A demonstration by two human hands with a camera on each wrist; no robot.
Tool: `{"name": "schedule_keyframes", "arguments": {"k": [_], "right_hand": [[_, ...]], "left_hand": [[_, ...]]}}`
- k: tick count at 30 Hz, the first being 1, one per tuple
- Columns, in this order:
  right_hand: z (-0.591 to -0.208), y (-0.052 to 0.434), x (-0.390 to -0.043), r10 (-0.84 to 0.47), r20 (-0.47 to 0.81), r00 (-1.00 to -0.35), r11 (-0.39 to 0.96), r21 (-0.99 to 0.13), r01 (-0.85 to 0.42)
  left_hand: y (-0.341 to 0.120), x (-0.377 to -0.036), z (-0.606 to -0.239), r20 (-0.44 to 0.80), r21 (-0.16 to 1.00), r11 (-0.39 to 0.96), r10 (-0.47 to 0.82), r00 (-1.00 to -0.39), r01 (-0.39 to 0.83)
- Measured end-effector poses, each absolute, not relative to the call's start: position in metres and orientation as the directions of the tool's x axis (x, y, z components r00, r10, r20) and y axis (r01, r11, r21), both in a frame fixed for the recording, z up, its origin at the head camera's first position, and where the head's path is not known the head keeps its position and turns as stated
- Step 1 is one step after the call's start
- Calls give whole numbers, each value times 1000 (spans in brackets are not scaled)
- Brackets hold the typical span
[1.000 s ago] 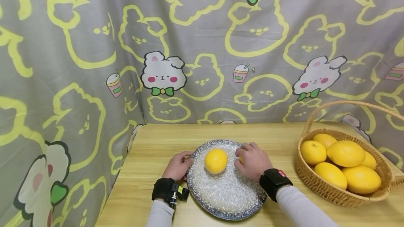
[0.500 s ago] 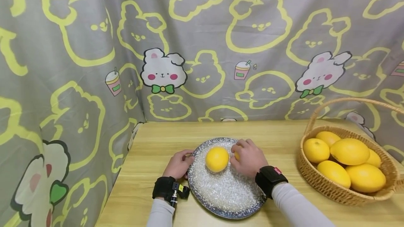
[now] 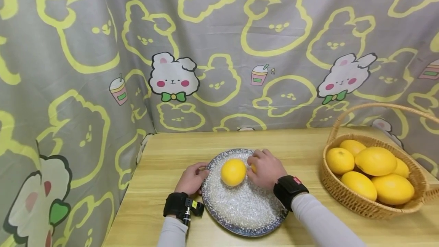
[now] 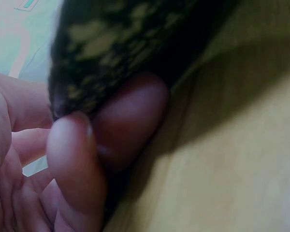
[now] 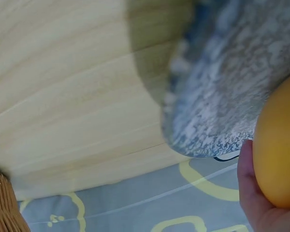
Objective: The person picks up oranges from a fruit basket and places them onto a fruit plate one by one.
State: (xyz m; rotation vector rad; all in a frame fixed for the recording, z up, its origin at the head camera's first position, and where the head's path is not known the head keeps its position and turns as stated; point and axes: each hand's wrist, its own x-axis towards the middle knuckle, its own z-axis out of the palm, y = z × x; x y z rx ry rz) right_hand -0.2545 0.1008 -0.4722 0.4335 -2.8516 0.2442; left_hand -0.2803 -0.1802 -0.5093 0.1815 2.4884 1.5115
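Note:
A round speckled plate [image 3: 245, 214] with a dark blue rim lies on the wooden table. My left hand [image 3: 190, 179] grips its left rim; in the left wrist view the fingertips [image 4: 130, 116] curl beneath the rim [image 4: 106, 53]. One yellow lemon [image 3: 233, 172] sits on the plate's upper part. Just right of it, my right hand [image 3: 266, 170] holds a second lemon [image 5: 280, 145], with its fingers curled round it. From the head view that lemon is mostly covered by the hand. Whether it touches the plate, I cannot tell.
To the right stands a wicker basket [image 3: 363, 209] with a tall handle and several lemons [image 3: 375, 161] in it. A patterned grey curtain [image 3: 219, 48] hangs behind the table [image 3: 178, 144] and along its left side.
The right hand has shifted slightly left with its lemon, closer to the lemon on the plate. The left hand stays at the rim. The head view has tilted slightly.

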Motion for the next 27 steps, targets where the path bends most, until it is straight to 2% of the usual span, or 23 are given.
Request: {"name": "schedule_keyframes", "arguments": {"k": [10, 21, 27], "right_hand": [[-471, 99, -258, -241, 236, -941, 946, -158, -282], [-470, 98, -261, -278, 216, -936, 936, -158, -315], [-472, 97, -264, -306, 255, -917, 929, -133, -346]], "left_hand": [[-180, -281, -508, -111, 891, 454, 226, -968, 3], [-179, -279, -508, -119, 893, 449, 229, -966, -3], [-179, -279, -508, -120, 889, 458, 224, -967, -5]]}}
